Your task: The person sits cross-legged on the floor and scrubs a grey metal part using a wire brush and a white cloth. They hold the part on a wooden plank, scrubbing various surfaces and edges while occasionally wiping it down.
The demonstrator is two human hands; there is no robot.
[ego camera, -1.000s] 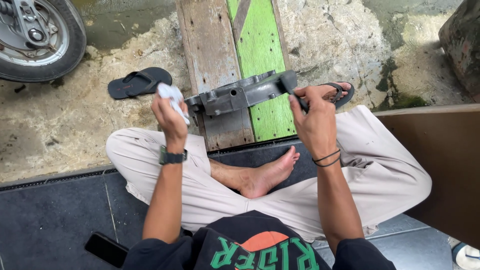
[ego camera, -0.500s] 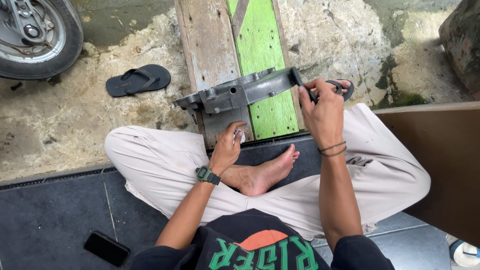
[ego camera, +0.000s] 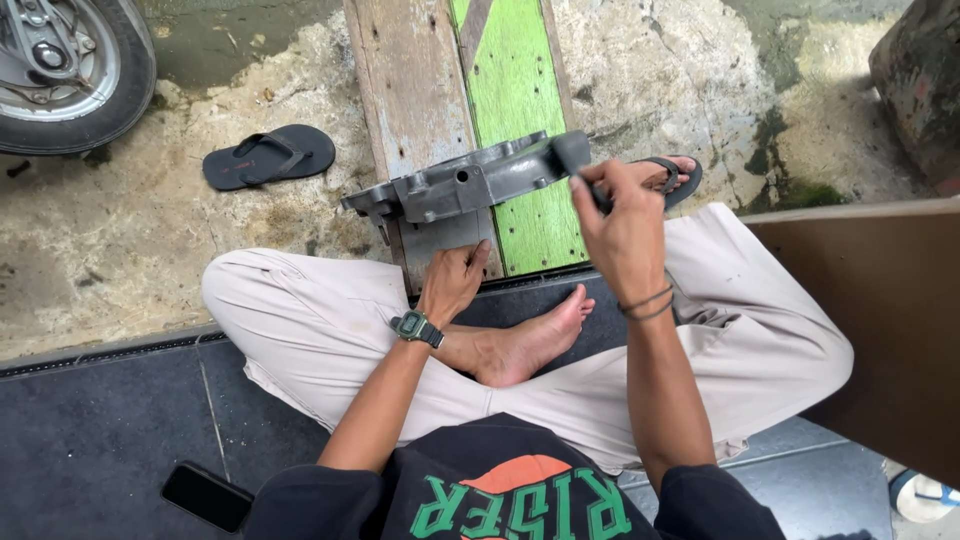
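Observation:
A grey cast-metal casing (ego camera: 460, 185) is held edge-up over the near end of a wooden plank (ego camera: 410, 90). My right hand (ego camera: 620, 225) grips the casing's right end, with two dark bands on that wrist. My left hand (ego camera: 455, 282), which wears a dark wristwatch, is low at the plank's near edge, just below the casing and above my crossed legs. Its fingers point up toward the casing without touching it. Whether it holds anything is hidden. My bare foot (ego camera: 530, 345) lies under both hands.
A green painted board (ego camera: 515, 100) lies beside the grey plank. A motorcycle wheel (ego camera: 70, 70) is at top left, a black flip-flop (ego camera: 268, 155) near it, another sandal (ego camera: 682, 175) by my right knee. A dark phone (ego camera: 205, 495) lies on the tiles. A brown panel (ego camera: 880, 320) stands right.
My left hand left the casing's left end, where it held a white cloth, and dropped to the plank's near edge. The cloth is out of sight. My right hand keeps its grip.

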